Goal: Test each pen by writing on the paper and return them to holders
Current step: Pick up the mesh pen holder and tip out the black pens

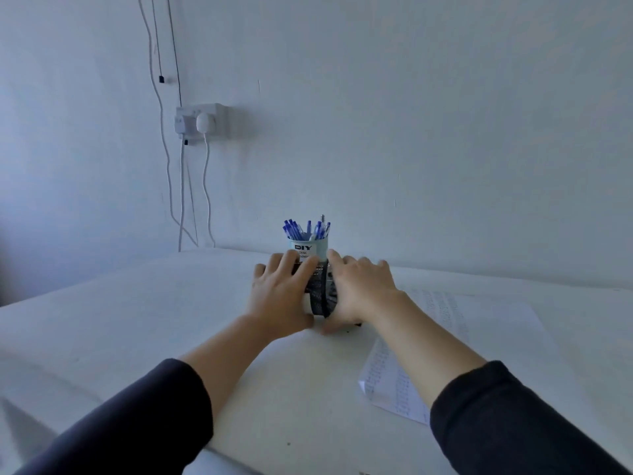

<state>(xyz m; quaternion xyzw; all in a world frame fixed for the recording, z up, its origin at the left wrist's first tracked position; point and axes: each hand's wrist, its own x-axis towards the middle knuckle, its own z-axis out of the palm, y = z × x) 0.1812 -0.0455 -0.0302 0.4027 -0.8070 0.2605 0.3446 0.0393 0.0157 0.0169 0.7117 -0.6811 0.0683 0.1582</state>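
A dark mesh pen holder [320,293] stands on the white table [171,320] between my two hands. My left hand [279,293] grips it from the left, with fingers laid across its top edge. My right hand [361,289] holds its right side, thumb low at the front. Most of this holder is hidden by the hands. Directly behind it stands a light blue holder [310,249] labelled DIY, filled with several blue pens [305,229]. A printed sheet of paper [479,323] lies on the table to the right, partly under my right forearm.
A wall socket [200,123] with plugs and hanging cables is on the wall at the back left. The table's far edge meets the wall just behind the holders. The table's near edge runs along the bottom left.
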